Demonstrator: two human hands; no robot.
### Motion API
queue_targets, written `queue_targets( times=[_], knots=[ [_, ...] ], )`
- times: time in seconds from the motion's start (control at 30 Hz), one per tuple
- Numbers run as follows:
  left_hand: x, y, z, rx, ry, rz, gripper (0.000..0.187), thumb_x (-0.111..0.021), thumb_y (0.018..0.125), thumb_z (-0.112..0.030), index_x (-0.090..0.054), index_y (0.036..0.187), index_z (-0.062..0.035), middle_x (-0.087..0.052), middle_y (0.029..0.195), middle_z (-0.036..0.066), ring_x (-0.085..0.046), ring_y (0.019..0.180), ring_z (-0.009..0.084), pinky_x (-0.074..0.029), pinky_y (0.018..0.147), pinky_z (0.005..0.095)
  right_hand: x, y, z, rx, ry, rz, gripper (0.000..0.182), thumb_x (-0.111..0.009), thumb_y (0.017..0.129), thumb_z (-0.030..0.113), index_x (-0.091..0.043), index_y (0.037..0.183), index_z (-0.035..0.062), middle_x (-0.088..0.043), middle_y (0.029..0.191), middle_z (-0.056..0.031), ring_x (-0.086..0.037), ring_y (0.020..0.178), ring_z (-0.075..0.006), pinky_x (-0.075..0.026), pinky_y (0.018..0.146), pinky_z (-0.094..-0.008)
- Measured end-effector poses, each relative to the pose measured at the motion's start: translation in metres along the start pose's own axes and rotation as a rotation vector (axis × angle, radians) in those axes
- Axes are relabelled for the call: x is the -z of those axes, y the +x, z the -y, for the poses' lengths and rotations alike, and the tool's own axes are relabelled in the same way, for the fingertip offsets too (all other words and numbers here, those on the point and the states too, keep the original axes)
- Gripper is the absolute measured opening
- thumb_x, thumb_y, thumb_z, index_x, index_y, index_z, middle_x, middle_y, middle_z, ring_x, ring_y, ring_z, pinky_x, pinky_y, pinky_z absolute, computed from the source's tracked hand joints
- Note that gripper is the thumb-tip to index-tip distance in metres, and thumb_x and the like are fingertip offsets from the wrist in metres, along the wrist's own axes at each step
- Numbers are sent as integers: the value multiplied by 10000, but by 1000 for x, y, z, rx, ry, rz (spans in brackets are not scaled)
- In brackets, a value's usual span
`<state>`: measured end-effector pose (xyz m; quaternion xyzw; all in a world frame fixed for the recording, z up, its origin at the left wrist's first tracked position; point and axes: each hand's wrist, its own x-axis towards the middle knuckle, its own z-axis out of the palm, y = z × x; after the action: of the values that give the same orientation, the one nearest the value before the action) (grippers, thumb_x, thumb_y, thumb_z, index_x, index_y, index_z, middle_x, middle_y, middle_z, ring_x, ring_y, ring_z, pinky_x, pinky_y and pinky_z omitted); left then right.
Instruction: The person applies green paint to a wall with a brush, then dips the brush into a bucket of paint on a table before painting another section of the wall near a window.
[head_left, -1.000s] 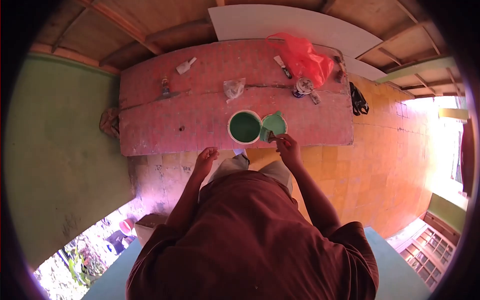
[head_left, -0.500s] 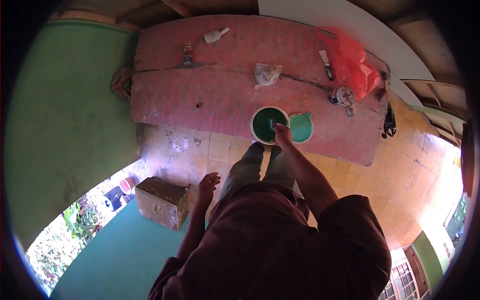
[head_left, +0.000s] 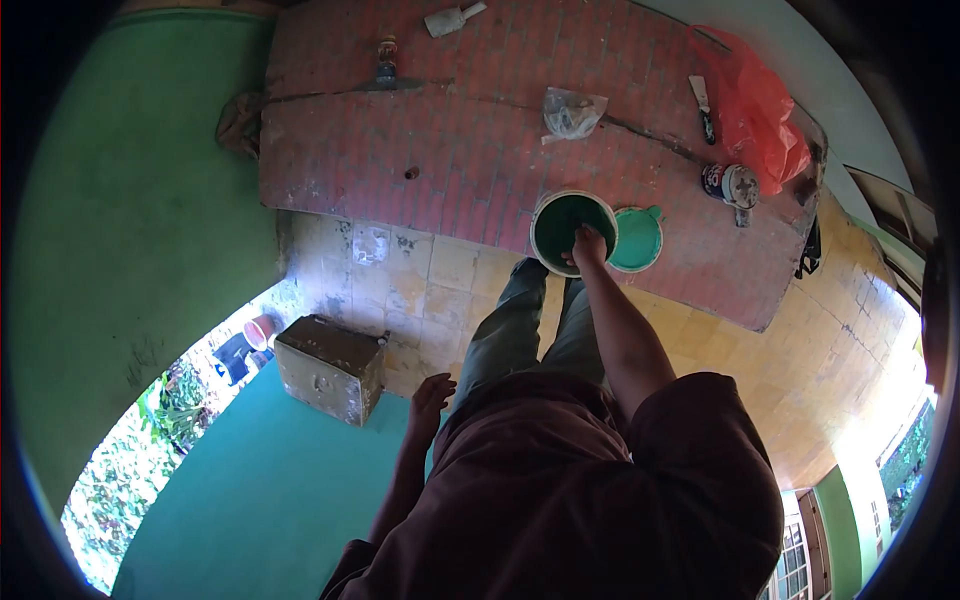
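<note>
A bucket of dark green paint [head_left: 536, 235] stands at the near edge of the red table [head_left: 340, 170]. My right hand [head_left: 588, 246] reaches over its rim, the fingers closed. What they grip, if anything, is hidden in the dark of the bucket. Right beside the bucket lies its round lid [head_left: 636, 240], coated with bright green paint. My left hand [head_left: 430, 396] hangs free at my side, fingers loosely bent and apart, holding nothing.
On the table are a clear plastic bag [head_left: 574, 115], a red plastic bag [head_left: 755, 125], a scraper [head_left: 704, 110], a small can [head_left: 738, 186], a bottle [head_left: 387, 62] and a white scoop-like tool [head_left: 454, 19]. A worn box [head_left: 330, 370] stands at left near the green wall [head_left: 150, 180].
My right hand has gone further over the bucket's opening; the bluish tip seen by it before is out of sight. The whole view has shifted slightly. My left hand still hangs at my side.
</note>
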<state>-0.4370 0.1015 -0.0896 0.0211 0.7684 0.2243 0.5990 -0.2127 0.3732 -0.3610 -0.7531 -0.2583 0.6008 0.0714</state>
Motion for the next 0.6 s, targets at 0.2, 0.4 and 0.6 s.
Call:
queue_targets(
  times=[0.2, 0.4, 0.6],
  knots=[
    [3, 5, -9, -26, 33, 11, 348, -521, 932, -289, -542, 1199, -67, -625, 1090, 65, -578, 1016, 160, -423, 841, 308, 16, -17, -1, 7, 209, 81, 434, -512, 920, 215, -422, 1323, 84, -604, 1124, -95, -664, 575, -222, -466, 389, -267],
    [2, 23, -18, -116, 66, 77, 339, -522, 919, -271, -547, 1189, -66, -633, 1059, 60, -584, 978, 139, -432, 814, 295, 83, -70, 9, -92, 506, 284, 406, -537, 925, 307, -472, 1266, 96, -617, 1140, -99, -666, 645, -195, -408, 415, -241],
    [-1, 34, -37, -191, 116, 92, 319, -510, 925, -248, -548, 1185, -66, -631, 1037, 49, -574, 925, 116, -434, 770, 270, 134, -89, -10, -79, 735, 561, 439, -546, 913, 417, -477, 1269, 169, -611, 1169, -35, -614, 812, -144, -407, 595, -247]
  ],
)
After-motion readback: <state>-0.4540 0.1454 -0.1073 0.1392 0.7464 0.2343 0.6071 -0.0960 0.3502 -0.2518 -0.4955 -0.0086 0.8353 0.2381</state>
